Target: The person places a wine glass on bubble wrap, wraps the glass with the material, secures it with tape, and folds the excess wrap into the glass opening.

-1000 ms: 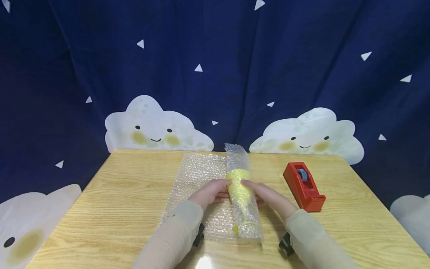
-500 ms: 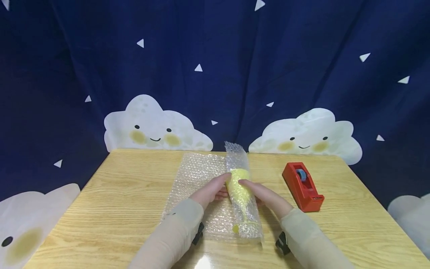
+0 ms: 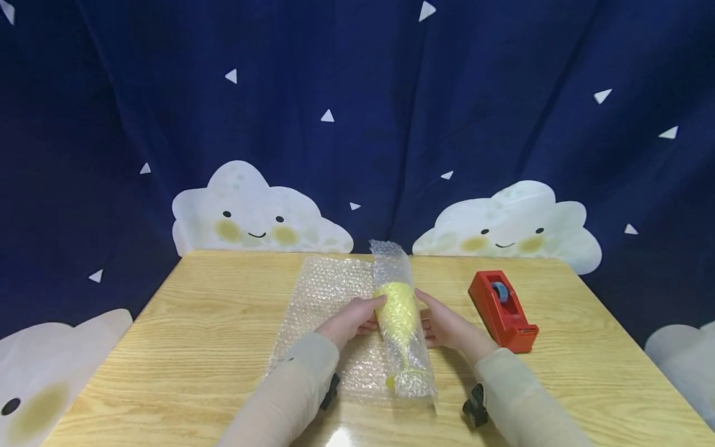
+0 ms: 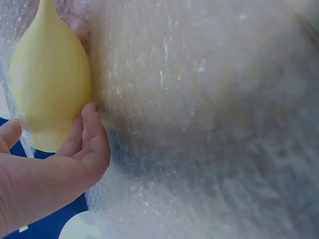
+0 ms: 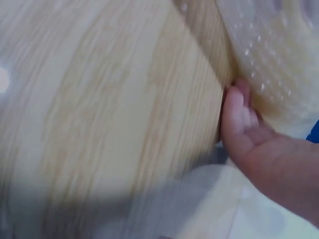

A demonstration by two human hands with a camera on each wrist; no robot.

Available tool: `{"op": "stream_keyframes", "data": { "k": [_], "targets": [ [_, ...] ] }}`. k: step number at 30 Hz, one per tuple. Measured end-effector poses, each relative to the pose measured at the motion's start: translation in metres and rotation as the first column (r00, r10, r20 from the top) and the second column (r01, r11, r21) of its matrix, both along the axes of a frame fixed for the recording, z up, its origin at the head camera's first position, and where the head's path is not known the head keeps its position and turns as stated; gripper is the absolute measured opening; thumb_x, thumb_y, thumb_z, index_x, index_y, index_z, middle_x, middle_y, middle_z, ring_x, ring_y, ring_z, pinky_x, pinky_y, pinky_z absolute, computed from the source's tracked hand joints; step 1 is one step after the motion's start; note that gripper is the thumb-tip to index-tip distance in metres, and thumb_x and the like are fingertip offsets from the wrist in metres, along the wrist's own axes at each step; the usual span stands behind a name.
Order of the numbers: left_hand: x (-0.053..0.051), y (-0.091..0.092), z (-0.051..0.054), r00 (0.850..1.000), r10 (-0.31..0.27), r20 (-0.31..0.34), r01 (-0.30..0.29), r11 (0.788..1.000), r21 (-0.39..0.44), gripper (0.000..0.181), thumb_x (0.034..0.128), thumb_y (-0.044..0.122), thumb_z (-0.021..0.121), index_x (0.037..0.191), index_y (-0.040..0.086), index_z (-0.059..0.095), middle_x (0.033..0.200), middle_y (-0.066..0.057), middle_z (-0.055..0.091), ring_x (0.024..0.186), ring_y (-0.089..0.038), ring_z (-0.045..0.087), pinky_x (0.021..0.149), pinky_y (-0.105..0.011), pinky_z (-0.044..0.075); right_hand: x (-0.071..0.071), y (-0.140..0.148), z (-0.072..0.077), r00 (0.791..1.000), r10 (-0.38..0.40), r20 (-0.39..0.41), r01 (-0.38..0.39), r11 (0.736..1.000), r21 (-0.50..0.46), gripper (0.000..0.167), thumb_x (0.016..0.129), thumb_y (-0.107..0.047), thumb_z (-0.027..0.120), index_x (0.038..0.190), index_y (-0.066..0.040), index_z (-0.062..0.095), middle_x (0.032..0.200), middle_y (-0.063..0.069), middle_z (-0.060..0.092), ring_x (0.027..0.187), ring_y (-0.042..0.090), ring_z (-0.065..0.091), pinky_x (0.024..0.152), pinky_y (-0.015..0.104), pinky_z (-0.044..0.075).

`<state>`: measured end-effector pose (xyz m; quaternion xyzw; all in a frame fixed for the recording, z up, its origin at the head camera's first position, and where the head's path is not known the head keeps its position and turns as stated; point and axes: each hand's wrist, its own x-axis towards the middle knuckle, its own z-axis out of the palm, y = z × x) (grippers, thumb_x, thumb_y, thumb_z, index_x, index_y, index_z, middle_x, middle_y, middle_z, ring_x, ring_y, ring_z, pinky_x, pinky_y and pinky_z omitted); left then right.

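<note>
A yellow goblet [image 3: 398, 304] lies on its side, rolled in clear bubble wrap [image 3: 391, 261], its foot toward the near table edge. The rest of the wrap sheet [image 3: 329, 285] is spread flat to its left. My left hand [image 3: 350, 320] holds the goblet from the left, thumb on its bowl and curved fingers low at its side. In the left wrist view, thumb and fingers stand on either side of the goblet [image 4: 50, 79]. My right hand [image 3: 447, 326] rests against the right side of the roll. The right wrist view shows its loosely bent fingers [image 5: 239, 109] touching the wrap.
A red tape dispenser [image 3: 504, 310] with a blue-looking roll of tape stands right of my right hand. The wooden table [image 3: 223, 310] ends at a dark blue curtain [image 3: 357, 149] printed with clouds. A black wrist camera [image 3: 476, 405] sits under my right wrist.
My right thumb has moved off the top of the goblet to the right edge of the roll. My left thumb has shifted slightly. The wrapped goblet stays nearly in place.
</note>
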<state>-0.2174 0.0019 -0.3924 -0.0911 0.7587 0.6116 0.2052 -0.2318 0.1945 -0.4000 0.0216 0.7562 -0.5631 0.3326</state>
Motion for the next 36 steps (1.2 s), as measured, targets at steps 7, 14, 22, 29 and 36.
{"op": "stream_keyframes", "data": {
  "k": [7,14,22,29,36],
  "targets": [
    [0.002,-0.001,-0.001,1.000,-0.001,0.015,0.001,1.000,-0.003,0.045,0.0943,0.039,0.048,0.115,0.000,0.058,0.074,0.000,0.057,0.067,-0.012,0.052,0.066,-0.023,0.043,-0.001,0.001,-0.001,0.999,0.024,0.024,-0.023,1.000,-0.020,0.073,0.094,-0.055,0.028,0.124,0.010,0.043,0.094,0.005,0.062,0.084,0.015,0.059,0.074,0.028,0.051],
    [0.000,-0.003,-0.001,0.999,-0.003,0.039,0.003,1.000,-0.011,0.042,0.0960,0.037,0.045,0.114,0.001,0.058,0.077,0.000,0.054,0.068,-0.011,0.050,0.067,-0.023,0.040,0.001,-0.007,0.001,1.000,-0.013,0.004,0.013,0.999,0.035,0.071,0.094,-0.054,0.029,0.119,0.010,0.046,0.093,0.008,0.062,0.081,0.016,0.059,0.072,0.030,0.052],
    [0.005,-0.004,-0.002,0.999,-0.032,0.033,0.032,0.999,-0.012,0.044,0.0969,0.038,0.042,0.117,0.002,0.057,0.088,-0.004,0.062,0.077,-0.014,0.055,0.072,-0.026,0.042,0.001,-0.004,0.002,0.999,0.045,-0.024,-0.044,0.997,0.057,0.069,0.093,-0.051,0.034,0.124,0.010,0.043,0.109,0.018,0.062,0.092,0.020,0.061,0.081,0.034,0.051],
    [0.011,-0.001,-0.002,0.998,-0.037,0.047,0.038,0.999,-0.015,0.041,0.0976,0.038,0.039,0.109,0.003,0.057,0.084,-0.001,0.053,0.082,-0.017,0.054,0.073,-0.027,0.042,0.003,-0.003,0.003,0.998,0.048,-0.048,-0.045,0.997,0.069,0.067,0.092,-0.049,0.038,0.123,0.010,0.044,0.109,0.017,0.063,0.095,0.021,0.062,0.089,0.040,0.050],
    [0.011,-0.001,-0.002,0.998,-0.013,0.063,0.015,0.999,-0.031,0.032,0.0989,0.039,0.035,0.083,0.013,0.045,0.072,0.001,0.044,0.068,-0.012,0.047,0.062,-0.023,0.038,0.004,-0.007,0.004,0.997,0.017,-0.078,-0.010,0.996,0.088,0.066,0.091,-0.050,0.042,0.124,0.007,0.046,0.106,0.015,0.066,0.091,0.019,0.064,0.084,0.038,0.052]
  ]
}}
